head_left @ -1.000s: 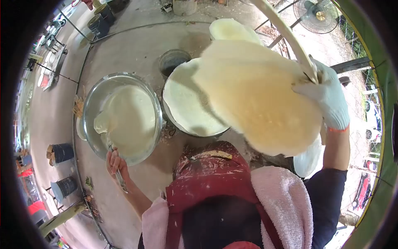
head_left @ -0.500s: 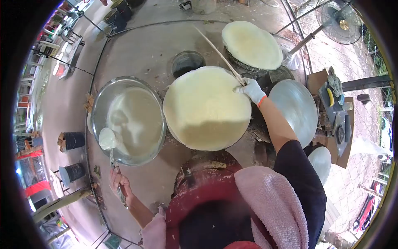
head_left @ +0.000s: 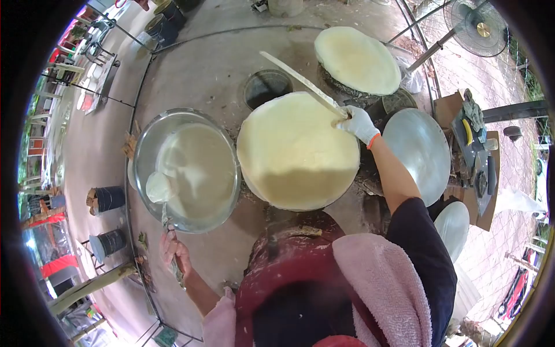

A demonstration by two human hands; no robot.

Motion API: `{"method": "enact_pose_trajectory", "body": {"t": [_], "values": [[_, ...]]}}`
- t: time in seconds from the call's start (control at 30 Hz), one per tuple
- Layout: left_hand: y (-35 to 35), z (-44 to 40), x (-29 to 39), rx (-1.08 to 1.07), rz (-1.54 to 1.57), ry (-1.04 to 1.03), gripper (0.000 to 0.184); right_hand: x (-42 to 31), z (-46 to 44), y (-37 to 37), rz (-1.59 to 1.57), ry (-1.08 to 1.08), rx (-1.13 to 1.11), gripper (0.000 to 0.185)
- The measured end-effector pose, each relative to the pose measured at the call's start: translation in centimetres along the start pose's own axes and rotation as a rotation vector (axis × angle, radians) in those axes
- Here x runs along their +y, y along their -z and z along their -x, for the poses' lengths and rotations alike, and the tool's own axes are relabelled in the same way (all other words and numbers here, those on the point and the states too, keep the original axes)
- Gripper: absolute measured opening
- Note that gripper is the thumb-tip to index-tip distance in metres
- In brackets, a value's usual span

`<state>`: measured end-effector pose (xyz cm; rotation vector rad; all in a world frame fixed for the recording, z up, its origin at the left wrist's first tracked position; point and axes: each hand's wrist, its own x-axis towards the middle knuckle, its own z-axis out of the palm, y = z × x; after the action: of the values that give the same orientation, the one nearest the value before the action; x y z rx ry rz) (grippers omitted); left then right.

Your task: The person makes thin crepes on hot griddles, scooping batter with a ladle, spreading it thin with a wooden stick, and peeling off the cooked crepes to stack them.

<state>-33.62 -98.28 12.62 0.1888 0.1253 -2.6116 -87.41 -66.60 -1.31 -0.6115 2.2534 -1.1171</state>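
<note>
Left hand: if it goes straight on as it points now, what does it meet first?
Likely the near rim of the metal basin, though the left hand may be high enough to clear it.

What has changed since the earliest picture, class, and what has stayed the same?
The pale sheet, then raised and draped from the stick, now lies flat beside the metal basin. The gloved right hand has come down and leftward, its grip still on the stick. The left hand still holds the ladle at the basin.

Ladle handle (head_left: 165, 215) partly hidden by left fingers (head_left: 168, 246), pink towel (head_left: 384, 283) cut off below
</note>
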Motion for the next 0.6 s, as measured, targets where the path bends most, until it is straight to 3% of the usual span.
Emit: {"method": "enact_pose_trajectory", "body": {"t": [0.17, 0.3, 0.4, 0.5, 0.6], "values": [[1.6, -0.6, 3.1, 0.060, -0.248, 0.004, 0.031, -11.3, 4.8, 1.7, -0.294, 0.033, -0.062, 0.029], [2.8, -0.8, 3.4, 0.153, -0.298, -0.064, 0.027, -18.6, 5.2, 6.7, -0.491, -0.105, -0.073, 0.030], [2.3, -1.2, 1.9, 0.199, -0.264, -0.094, 0.027, -20.6, 2.8, 12.2, -0.463, 0.029, 0.054, 0.035], [2.9, -1.6, 0.6, 0.209, -0.203, -0.123, 0.027, -25.0, 0.2, 18.9, 0.017, 0.072, 0.185, 0.032], [3.3, -2.0, -0.8, 0.218, -0.157, -0.149, 0.025, -29.2, -0.3, 20.0, 0.484, 0.290, 0.309, 0.025]]}}
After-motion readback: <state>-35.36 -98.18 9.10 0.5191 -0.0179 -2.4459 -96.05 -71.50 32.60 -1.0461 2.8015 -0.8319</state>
